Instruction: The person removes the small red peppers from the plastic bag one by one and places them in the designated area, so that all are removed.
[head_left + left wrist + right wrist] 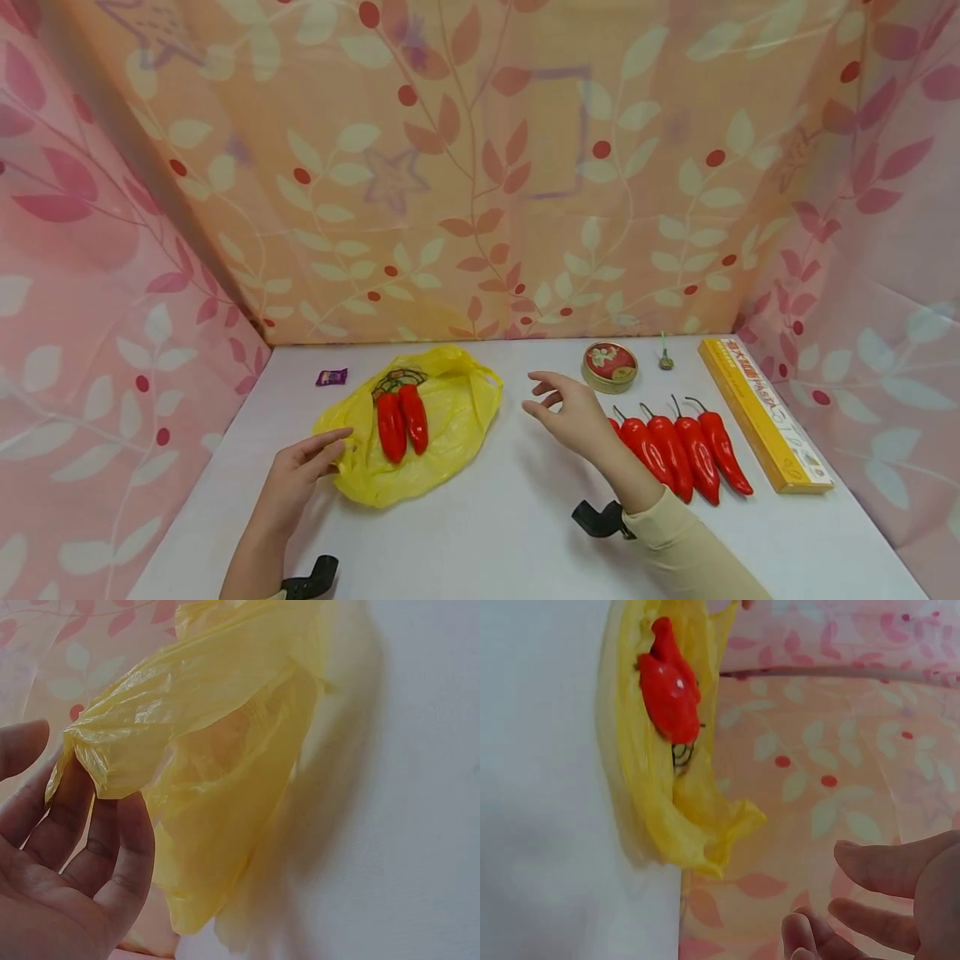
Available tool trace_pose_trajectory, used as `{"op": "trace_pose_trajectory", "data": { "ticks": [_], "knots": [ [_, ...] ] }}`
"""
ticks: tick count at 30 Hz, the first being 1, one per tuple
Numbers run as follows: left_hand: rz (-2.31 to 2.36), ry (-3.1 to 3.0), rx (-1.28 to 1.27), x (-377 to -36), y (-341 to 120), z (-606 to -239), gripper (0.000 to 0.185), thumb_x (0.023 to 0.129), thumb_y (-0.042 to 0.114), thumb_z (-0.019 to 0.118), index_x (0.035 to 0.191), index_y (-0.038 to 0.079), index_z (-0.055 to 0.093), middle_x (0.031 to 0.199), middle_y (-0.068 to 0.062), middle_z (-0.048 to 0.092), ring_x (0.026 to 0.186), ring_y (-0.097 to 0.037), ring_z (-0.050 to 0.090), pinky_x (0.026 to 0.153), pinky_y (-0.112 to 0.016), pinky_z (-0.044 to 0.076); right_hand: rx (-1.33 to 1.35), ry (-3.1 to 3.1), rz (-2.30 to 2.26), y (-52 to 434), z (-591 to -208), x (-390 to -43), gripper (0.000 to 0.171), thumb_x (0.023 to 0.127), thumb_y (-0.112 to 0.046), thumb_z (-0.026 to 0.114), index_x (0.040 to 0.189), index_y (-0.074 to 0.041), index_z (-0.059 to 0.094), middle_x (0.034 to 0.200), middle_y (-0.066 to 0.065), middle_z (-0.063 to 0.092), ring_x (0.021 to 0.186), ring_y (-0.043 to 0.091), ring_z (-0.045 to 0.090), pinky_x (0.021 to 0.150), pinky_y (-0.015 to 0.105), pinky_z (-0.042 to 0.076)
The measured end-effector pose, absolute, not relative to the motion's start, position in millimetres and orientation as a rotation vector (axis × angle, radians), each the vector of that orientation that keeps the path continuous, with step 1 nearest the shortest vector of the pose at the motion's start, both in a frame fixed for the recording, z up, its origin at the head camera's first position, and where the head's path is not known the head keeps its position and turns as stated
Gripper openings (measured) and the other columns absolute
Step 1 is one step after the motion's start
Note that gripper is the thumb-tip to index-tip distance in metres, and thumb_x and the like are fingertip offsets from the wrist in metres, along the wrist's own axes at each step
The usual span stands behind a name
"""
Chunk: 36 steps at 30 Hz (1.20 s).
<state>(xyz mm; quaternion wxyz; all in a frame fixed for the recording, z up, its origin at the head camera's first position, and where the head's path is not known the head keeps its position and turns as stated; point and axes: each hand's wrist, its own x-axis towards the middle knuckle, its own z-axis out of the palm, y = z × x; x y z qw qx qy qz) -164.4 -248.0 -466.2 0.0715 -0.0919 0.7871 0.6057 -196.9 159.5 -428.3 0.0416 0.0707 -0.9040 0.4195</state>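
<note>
A crumpled yellow plastic bag (420,433) lies on the white table (480,533), with two red peppers (401,421) side by side on top of it. My left hand (330,446) is at the bag's left edge, its straight fingers touching the plastic and the thumb apart. In the left wrist view the bag's (225,765) corner rests against the left hand's fingertips (124,840). My right hand (543,396) hovers to the right of the bag with its fingers relaxed and holds nothing. In the right wrist view the peppers (669,686) and the bag (667,817) lie beyond my right hand (870,900).
A row of several more red peppers (675,450) lies right of my right wrist. Behind it stand a round tin (609,365) and a small green-stemmed object (664,358). A long yellow pasta box (765,412) lies far right, a purple packet (331,377) back left. Patterned cloth walls enclose the table.
</note>
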Motion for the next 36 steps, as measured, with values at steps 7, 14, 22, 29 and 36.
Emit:
{"op": "trace_pose_trajectory", "data": {
  "ticks": [7, 14, 22, 29, 36],
  "knots": [
    [1.820, 2.376, -0.251, -165.6, -247.7, -466.8, 0.045, 0.103, 0.034, 0.059, 0.140, 0.009, 0.061, 0.142, -0.009, 0.057, 0.109, -0.011, 0.057, 0.091, -0.021, 0.053, 0.338, -2.757, 1.423, 129.3, -432.2, -211.5, 0.050, 0.090, -0.025, 0.077, 0.137, -0.016, 0.062, 0.118, 0.008, 0.069, 0.094, 0.017, 0.067, 0.076, 0.031, 0.060],
    [1.824, 2.363, -0.274, -165.1, -246.3, -466.2, 0.043, 0.103, 0.032, 0.059, 0.140, 0.009, 0.061, 0.142, -0.009, 0.057, 0.108, -0.012, 0.056, 0.090, -0.022, 0.053, 0.389, -2.750, 1.494, 100.1, -439.1, -228.1, 0.054, 0.091, -0.027, 0.076, 0.140, -0.012, 0.059, 0.124, 0.014, 0.068, 0.099, 0.023, 0.068, 0.081, 0.034, 0.060],
    [1.809, 2.381, -0.253, -166.1, -247.3, -466.9, 0.044, 0.103, 0.034, 0.058, 0.140, 0.010, 0.061, 0.141, -0.009, 0.058, 0.109, -0.013, 0.057, 0.091, -0.021, 0.053, 0.403, -2.778, 1.542, 62.2, -447.7, -248.3, 0.057, 0.091, -0.031, 0.076, 0.141, -0.012, 0.057, 0.126, 0.011, 0.066, 0.107, 0.027, 0.065, 0.087, 0.038, 0.059],
    [1.815, 2.379, -0.249, -164.6, -247.9, -466.3, 0.045, 0.103, 0.034, 0.059, 0.140, 0.009, 0.061, 0.140, -0.009, 0.058, 0.108, -0.012, 0.057, 0.090, -0.020, 0.053, 0.433, -2.795, 1.619, 34.5, -458.8, -259.5, 0.060, 0.091, -0.029, 0.077, 0.143, -0.010, 0.054, 0.132, 0.017, 0.063, 0.108, 0.031, 0.066, 0.090, 0.041, 0.058],
    [1.825, 2.379, -0.254, -164.2, -247.8, -467.8, 0.045, 0.103, 0.034, 0.059, 0.140, 0.009, 0.061, 0.143, -0.009, 0.057, 0.108, -0.012, 0.056, 0.089, -0.020, 0.053, 0.401, -2.834, 1.707, 10.4, -470.3, -265.8, 0.069, 0.089, -0.032, 0.078, 0.147, -0.008, 0.049, 0.133, 0.020, 0.060, 0.107, 0.030, 0.066, 0.086, 0.038, 0.059]
  ]
}}
